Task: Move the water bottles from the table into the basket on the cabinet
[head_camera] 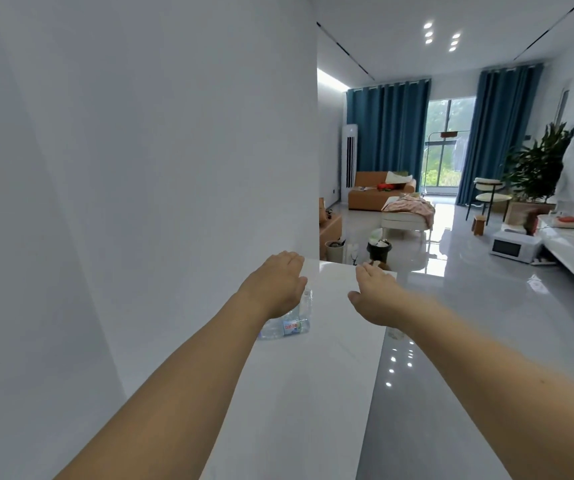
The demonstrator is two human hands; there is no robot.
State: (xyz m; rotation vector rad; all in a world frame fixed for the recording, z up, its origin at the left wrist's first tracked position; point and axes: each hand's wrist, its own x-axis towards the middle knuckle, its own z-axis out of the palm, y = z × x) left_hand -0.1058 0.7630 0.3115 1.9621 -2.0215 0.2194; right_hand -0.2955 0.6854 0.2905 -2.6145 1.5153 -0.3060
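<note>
Both hands, left (275, 285) and right (377, 294), spread flat above a bottle (287, 325) lying crosswise.

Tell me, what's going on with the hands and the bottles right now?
Both hands open, empty, fingers flat. Left hand hovers over the water bottles lying on the white table; right hand beside. Basket not in view. Nothing blocking.

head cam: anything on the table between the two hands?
No. In the head view only bare white table separates the left hand from the right hand. The water bottles lie under the left hand.
</note>
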